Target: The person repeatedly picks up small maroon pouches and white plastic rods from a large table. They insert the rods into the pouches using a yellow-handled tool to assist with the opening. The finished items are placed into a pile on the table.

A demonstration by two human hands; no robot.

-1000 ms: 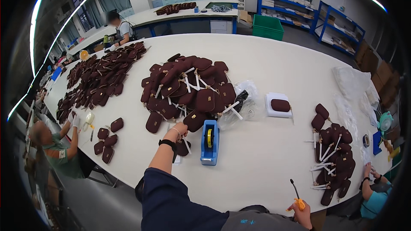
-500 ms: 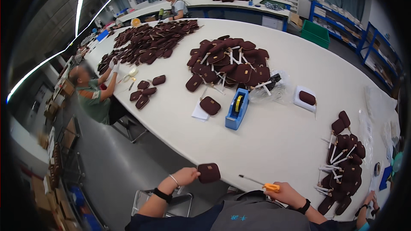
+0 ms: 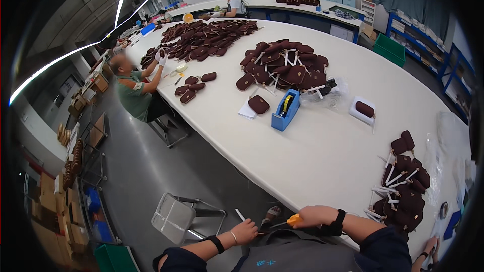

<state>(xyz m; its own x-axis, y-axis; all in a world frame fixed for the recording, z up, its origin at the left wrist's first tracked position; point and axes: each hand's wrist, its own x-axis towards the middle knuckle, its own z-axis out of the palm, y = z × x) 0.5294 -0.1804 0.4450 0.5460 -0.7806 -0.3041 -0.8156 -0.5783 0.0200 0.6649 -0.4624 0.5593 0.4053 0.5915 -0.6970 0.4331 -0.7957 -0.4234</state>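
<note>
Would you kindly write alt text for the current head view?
A person's right hand holds an orange-handled tool pointed toward the left hand, from which a white strip sticks out. Maroon pouches lie in heaps on a white table, with a blue tape dispenser beside one heap.

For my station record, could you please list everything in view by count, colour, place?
Table: one, white, centre
Pouch piles: three, maroon, far left, middle, right
Loose pouches: five, maroon, table's left
Single pouches: two, maroon, on white paper and white pad
Tape dispenser: one, blue, before middle pile
Plastic wrap: uncounted, clear, beside middle pile
Crates: two, green, upper right, lower left
Shelving: uncounted, blue, upper right
Cartons: several, brown, lower left
Stool: one, grey, lower left
Co-workers: three plus, mixed clothing, left, far, right
Left hand: one, black-banded, lower centre, holding mostly hidden pouch
Right hand: one, black-banded, lower centre, holding orange-handled tool
</note>
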